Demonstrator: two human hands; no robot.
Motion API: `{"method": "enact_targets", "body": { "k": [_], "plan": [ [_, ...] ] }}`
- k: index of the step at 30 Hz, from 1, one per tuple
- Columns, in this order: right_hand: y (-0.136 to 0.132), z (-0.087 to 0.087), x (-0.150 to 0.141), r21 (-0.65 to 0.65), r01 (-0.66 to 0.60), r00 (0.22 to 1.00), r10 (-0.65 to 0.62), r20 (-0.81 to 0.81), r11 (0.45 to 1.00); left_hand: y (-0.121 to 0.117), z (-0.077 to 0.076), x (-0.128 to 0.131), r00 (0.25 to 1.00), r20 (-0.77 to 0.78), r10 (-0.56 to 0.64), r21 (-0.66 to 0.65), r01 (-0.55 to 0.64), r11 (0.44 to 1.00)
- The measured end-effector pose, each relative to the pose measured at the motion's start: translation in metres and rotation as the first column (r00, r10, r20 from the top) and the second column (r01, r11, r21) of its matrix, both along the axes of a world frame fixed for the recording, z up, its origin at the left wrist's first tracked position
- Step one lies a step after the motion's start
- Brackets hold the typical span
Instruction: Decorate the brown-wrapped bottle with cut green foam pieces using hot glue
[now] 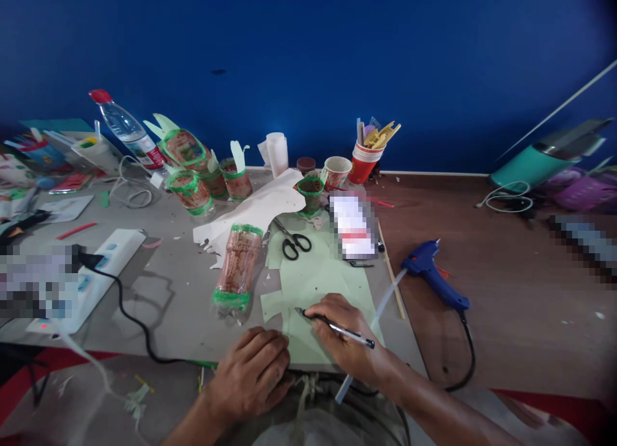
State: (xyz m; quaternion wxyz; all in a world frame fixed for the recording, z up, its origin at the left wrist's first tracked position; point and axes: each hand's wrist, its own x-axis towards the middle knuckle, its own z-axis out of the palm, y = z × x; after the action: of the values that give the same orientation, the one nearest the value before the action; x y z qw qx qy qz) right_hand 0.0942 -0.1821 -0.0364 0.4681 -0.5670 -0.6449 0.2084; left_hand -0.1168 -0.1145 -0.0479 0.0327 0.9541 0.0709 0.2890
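My right hand [342, 333] grips a pen [354, 335], its tip near the left side of a pale green paper sheet [332, 282]. Beside it, at the table's front edge, my left hand [255, 372] rests with fingers curled; whatever lies under them is hidden. Black-handled scissors [295, 245] lie across the upper left of the sheet. A brown, green-rimmed plastic bottle piece [238, 266] lies left of the sheet. A phone [354, 224] with a lit, blurred screen sits at the sheet's top right.
A blue glue gun [436, 276] lies right, its cord running forward. Left are a white power strip [113, 259] and black cable. Behind stand a tilted water bottle [128, 131], green-rimmed cups [236, 179], cut white paper [255, 205] and a red cup [364, 163] of tools.
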Motion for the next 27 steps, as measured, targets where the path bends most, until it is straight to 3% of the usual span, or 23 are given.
{"method": "enact_targets", "body": {
  "k": [27],
  "plan": [
    [0.0006,0.0020,-0.0007,0.006,0.000,1.000,0.000,0.016,1.000,0.0001,-0.0009,-0.0011,1.000,-0.011,0.003,-0.003,-0.003,1.000]
  ]
}}
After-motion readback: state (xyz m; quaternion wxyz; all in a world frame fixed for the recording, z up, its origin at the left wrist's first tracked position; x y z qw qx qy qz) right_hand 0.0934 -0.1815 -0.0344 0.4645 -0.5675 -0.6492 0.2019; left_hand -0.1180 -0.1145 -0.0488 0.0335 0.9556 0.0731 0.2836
